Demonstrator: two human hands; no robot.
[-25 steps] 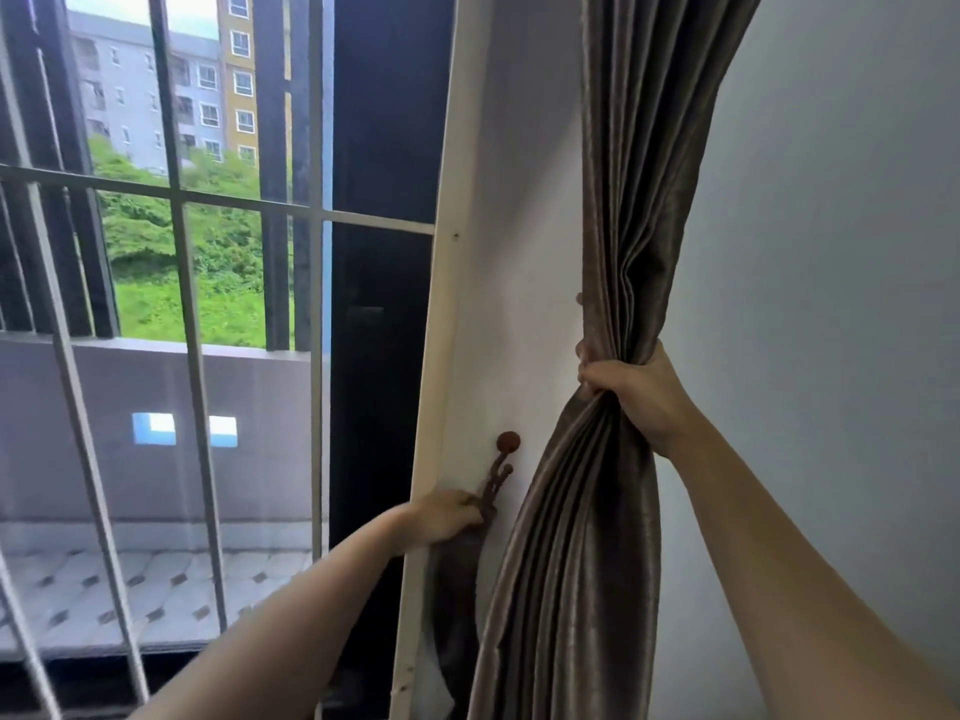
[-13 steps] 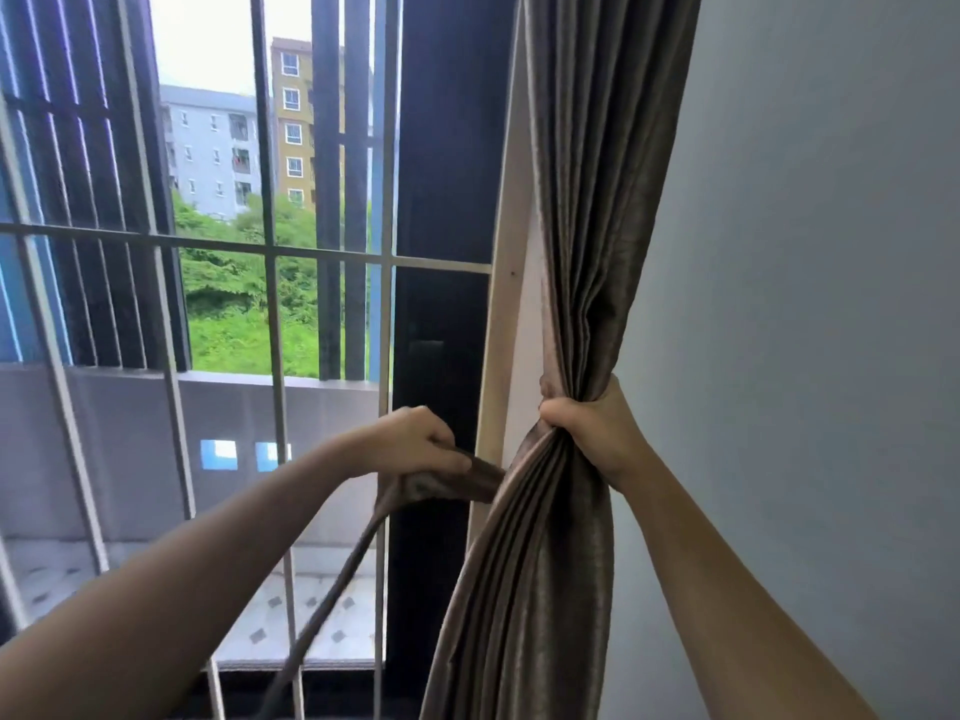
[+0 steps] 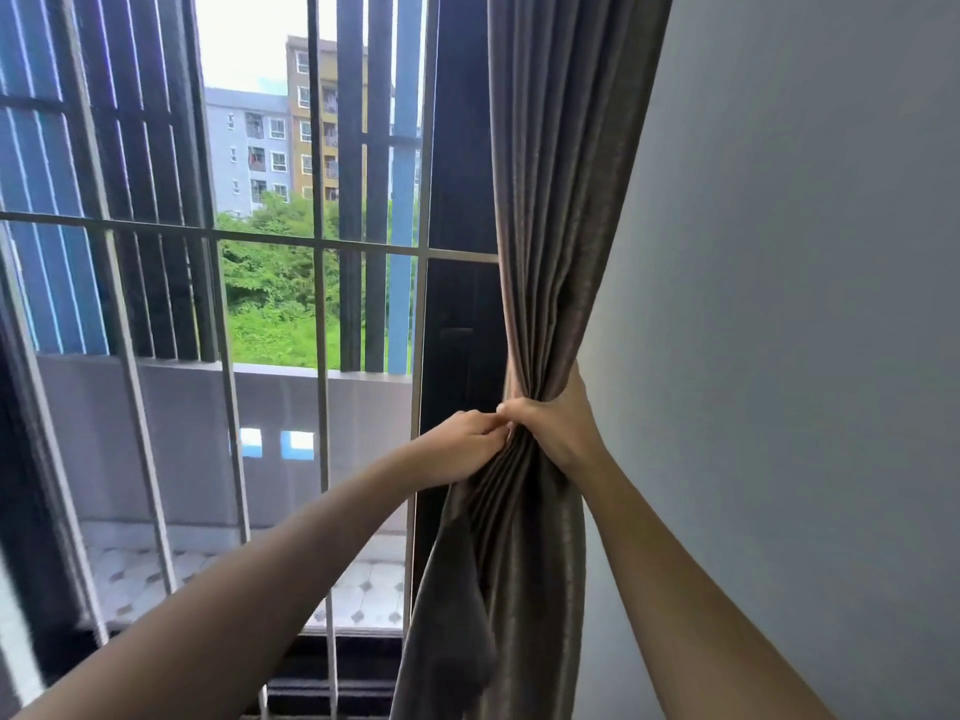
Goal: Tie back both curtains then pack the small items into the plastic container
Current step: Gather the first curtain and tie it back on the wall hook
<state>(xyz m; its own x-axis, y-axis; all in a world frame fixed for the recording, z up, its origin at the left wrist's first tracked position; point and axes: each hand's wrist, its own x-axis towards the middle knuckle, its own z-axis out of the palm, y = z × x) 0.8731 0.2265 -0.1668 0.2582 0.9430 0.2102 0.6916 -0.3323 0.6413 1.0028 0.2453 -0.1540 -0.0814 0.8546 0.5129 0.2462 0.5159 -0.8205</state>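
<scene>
The grey-brown curtain (image 3: pixel 550 200) hangs at the right edge of the window, against a plain pale wall (image 3: pixel 779 304) that fills the right side of the view. It is bunched into a narrow waist at mid-height and spreads out again in long folds below. The right hand (image 3: pixel 558 426) wraps that waist from the wall side, fingers curled tight round the gathered cloth. The left hand (image 3: pixel 462 444) comes in from the window side and touches the right hand, its fingers bent in close to pinch the top of a darker band of cloth (image 3: pixel 452 631), which hangs slack down the curtain's left edge. Left of the curtain stands a dark frame (image 3: pixel 457 148), then pale metal window bars (image 3: pixel 322 304). Beyond them lie a tiled balcony floor (image 3: pixel 363 595), a grey parapet (image 3: pixel 182 423), green trees (image 3: pixel 270 283) and apartment blocks (image 3: pixel 249 148).
</scene>
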